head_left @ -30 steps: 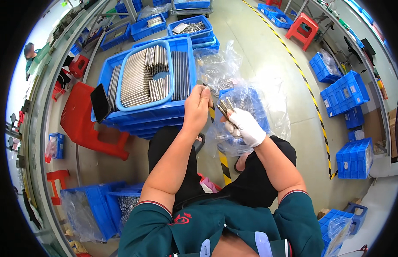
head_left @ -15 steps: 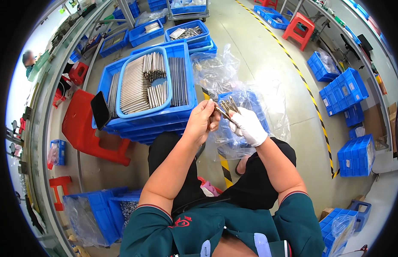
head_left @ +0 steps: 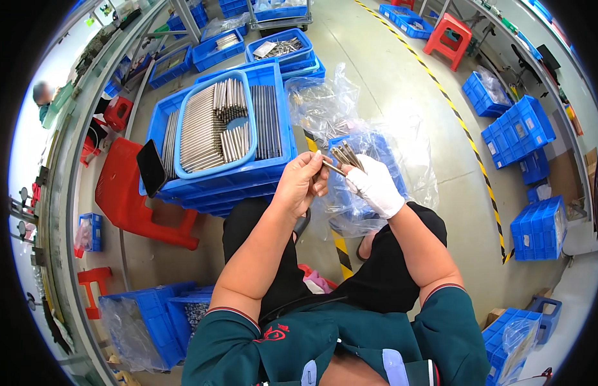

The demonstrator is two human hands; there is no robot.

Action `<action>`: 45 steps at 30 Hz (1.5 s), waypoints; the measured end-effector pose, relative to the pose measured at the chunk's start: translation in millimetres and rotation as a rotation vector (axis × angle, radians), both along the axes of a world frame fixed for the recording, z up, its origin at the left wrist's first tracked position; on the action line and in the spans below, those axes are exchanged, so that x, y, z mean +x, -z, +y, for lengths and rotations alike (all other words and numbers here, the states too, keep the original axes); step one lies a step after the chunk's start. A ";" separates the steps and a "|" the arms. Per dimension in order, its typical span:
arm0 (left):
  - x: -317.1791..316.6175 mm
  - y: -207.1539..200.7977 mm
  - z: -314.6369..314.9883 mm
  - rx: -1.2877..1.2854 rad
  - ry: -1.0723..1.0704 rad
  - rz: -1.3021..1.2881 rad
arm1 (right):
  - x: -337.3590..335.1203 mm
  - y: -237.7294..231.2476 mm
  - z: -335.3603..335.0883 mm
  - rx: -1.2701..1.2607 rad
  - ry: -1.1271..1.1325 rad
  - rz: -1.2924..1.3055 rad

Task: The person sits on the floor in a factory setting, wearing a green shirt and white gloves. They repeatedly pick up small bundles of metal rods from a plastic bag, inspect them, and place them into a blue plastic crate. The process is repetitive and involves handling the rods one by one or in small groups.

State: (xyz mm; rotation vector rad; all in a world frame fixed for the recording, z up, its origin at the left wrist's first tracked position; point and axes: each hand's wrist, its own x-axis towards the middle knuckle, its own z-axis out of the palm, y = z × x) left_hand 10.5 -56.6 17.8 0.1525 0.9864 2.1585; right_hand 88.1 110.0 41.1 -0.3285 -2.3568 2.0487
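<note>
My bare left hand (head_left: pixel 301 181) is closed, with thumb and fingers pinching one end of a slim metal rod (head_left: pixel 333 168). The rod's other end reaches my right hand (head_left: pixel 378 188), which wears a white glove. Its fingers are wrapped round a small bundle of similar metal rods (head_left: pixel 344 154) that stick out above them. Left of my hands, a light-blue basket (head_left: pixel 252 109) holds rows of silvery rods, with a gap among them near its right side. It sits in a blue crate (head_left: pixel 286 128), with darker rods beside it.
A phone-like black slab (head_left: pixel 151 168) leans at the crate's left corner. Beyond my right hand lies a blue crate (head_left: pixel 392 154) under clear plastic (head_left: pixel 414 138). A red stool (head_left: pixel 128 193) is at the left. Blue crates (head_left: pixel 517 132) line the right side; a person (head_left: pixel 43 96) is far left.
The single rod between my hands now lies flatter and stands apart from the bundle. My gloved hand has turned slightly. The left hand keeps its pinch.
</note>
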 end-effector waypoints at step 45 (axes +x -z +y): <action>6.0 -8.3 -3.0 -0.396 -0.116 0.383 | 3.4 -4.5 -0.7 0.435 0.007 0.122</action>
